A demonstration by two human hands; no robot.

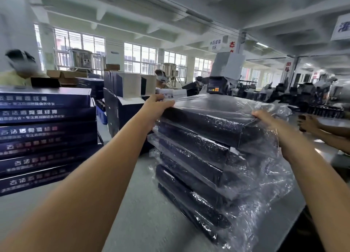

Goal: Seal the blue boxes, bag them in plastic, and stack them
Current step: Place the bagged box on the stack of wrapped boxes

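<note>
The bagged box [217,117] sits atop the stack [189,153], long axis running left to right: my left hand [158,107] curls round its far-left corner, my right hand [263,116] clutches its right end through plastic, neither noticeably nearer.

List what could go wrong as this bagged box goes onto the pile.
1. The pile of bagged boxes is staggered, not squared; on slick plastic the top box might slide off.
2. The pile stands close to the table edge, so a shove could tip it over.
3. The left hand and right hand grip only opposite corners through plastic, so the hold may slip.
</note>
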